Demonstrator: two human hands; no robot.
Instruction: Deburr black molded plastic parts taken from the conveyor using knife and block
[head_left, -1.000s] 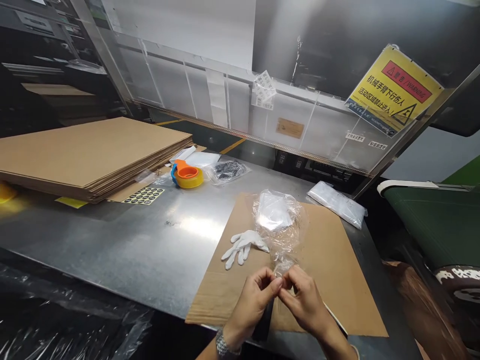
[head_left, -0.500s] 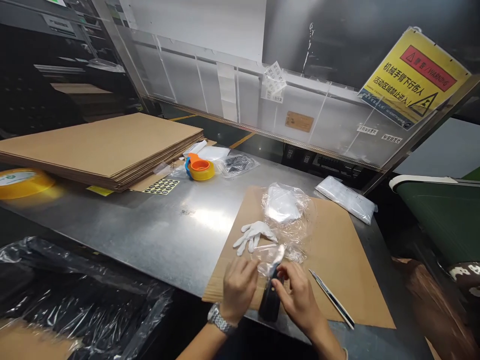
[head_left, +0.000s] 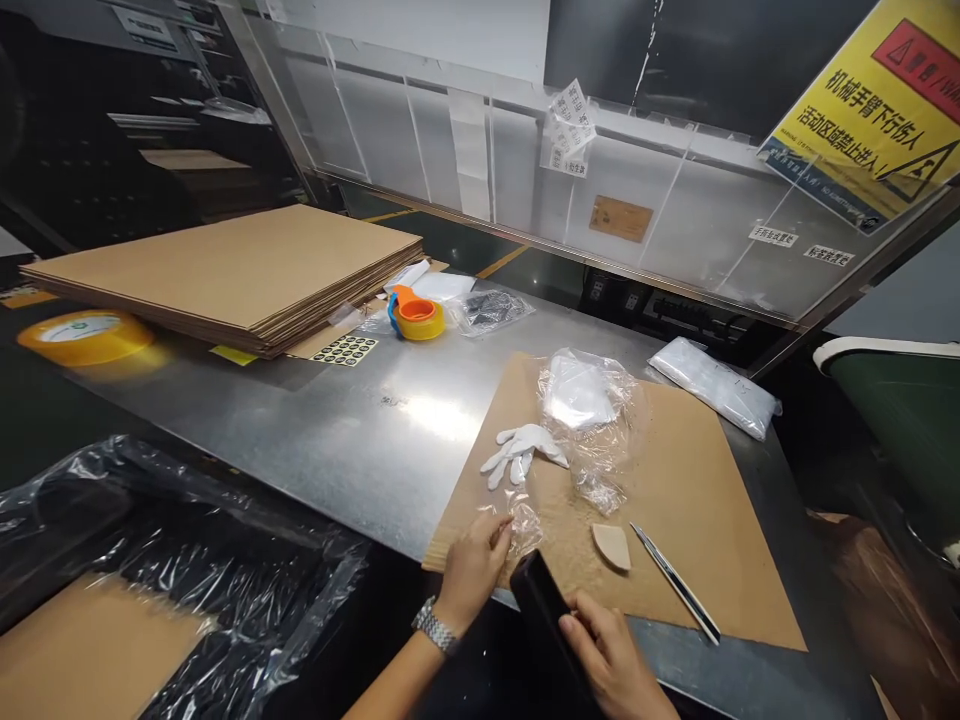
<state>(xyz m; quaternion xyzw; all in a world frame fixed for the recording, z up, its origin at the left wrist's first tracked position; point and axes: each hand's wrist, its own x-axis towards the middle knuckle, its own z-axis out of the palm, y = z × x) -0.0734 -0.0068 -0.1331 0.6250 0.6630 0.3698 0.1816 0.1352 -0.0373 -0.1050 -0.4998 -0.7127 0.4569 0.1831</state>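
Left hand (head_left: pixel 472 565), watch at the wrist, pinches a small crumpled piece of clear plastic film (head_left: pixel 523 522) at the near edge of the flat brown cardboard sheet (head_left: pixel 675 520); grip closed on the film, fingertips only. Right hand (head_left: pixel 611 665) wraps a flat black rectangular case (head_left: pixel 541 605), held tilted just off the near rim of the steel tabletop (head_left: pixel 337 440); grip closed round its lower end.

On the cardboard: small beige wedge-shaped piece (head_left: pixel 613 546), thin metal tweezers (head_left: pixel 675 582) just beside it, white fabric gloves (head_left: pixel 521 452), larger clear plastic bag (head_left: pixel 592 415).

Judgement: to handle the film cleanly, keep the pinch light and lift straight up off the cardboard. Keep the case steady and away from the wedge and tweezers so neither gets knocked.
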